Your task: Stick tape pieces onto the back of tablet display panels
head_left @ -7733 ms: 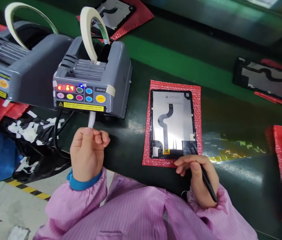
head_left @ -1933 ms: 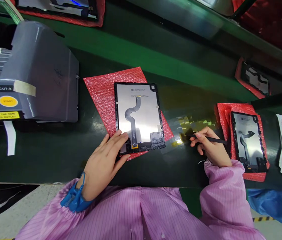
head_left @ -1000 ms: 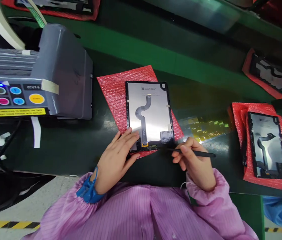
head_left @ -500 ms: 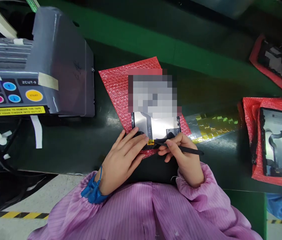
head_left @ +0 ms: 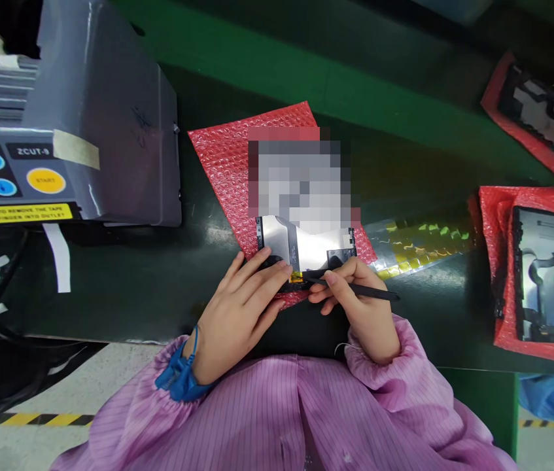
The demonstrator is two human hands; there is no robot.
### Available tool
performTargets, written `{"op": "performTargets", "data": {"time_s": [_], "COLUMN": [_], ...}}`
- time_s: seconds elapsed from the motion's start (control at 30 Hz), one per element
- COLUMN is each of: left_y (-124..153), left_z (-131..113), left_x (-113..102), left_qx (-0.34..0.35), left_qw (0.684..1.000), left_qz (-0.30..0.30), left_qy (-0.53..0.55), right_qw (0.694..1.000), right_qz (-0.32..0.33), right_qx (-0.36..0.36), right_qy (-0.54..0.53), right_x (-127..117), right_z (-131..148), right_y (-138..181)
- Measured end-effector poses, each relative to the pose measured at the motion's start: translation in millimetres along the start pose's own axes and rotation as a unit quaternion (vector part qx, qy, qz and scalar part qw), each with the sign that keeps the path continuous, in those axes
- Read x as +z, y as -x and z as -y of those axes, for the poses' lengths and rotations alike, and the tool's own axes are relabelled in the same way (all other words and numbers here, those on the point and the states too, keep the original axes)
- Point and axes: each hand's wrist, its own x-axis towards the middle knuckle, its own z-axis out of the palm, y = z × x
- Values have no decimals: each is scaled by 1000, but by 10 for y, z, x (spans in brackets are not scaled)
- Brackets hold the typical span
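Observation:
In front of me a screen panel (head_left: 312, 252) with a silvery back lies on a red bubble-wrap bag (head_left: 222, 163); its upper part is blurred out by blocks. My left hand (head_left: 244, 304) rests palm down with fingers stretched over the panel's lower left corner. Its fingertips are beside a small yellow-orange strip (head_left: 296, 277) at the panel's lower edge. My right hand (head_left: 355, 304) grips a pair of black tweezers (head_left: 375, 292), their tips pointing left at the strip. Whether the tips touch it, I cannot tell. A blue band (head_left: 181, 373) circles my left wrist.
At left stands a grey tape dispenser (head_left: 110, 118) with coloured buttons. Right of the panel lies a clear sheet with yellow tape pieces (head_left: 418, 245). Another panel (head_left: 549, 275) sits on red bubble wrap at right, with one more panel (head_left: 536, 108) farther back.
The view has shifted slightly, so the dispenser sits further left. Both hands and the tweezers keep nearly the same place at the panel's lower edge.

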Motion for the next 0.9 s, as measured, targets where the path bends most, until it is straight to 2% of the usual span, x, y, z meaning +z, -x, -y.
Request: {"op": "performTargets", "data": {"time_s": [0.67,0.9], "left_y": [-5,-41], "left_z": [-3,-16], "left_x": [-14,8], "left_qx": [-8,37], "left_qw": [1000,995], "left_qz": [9,4], "left_qy": [-11,-95], "right_qw": [999,999], "right_qz": [-26,-32], "right_qx": [-11,-3], "right_qy": [13,16], "right_x": [74,85], "right_z": [61,46], "right_y": [12,12]}}
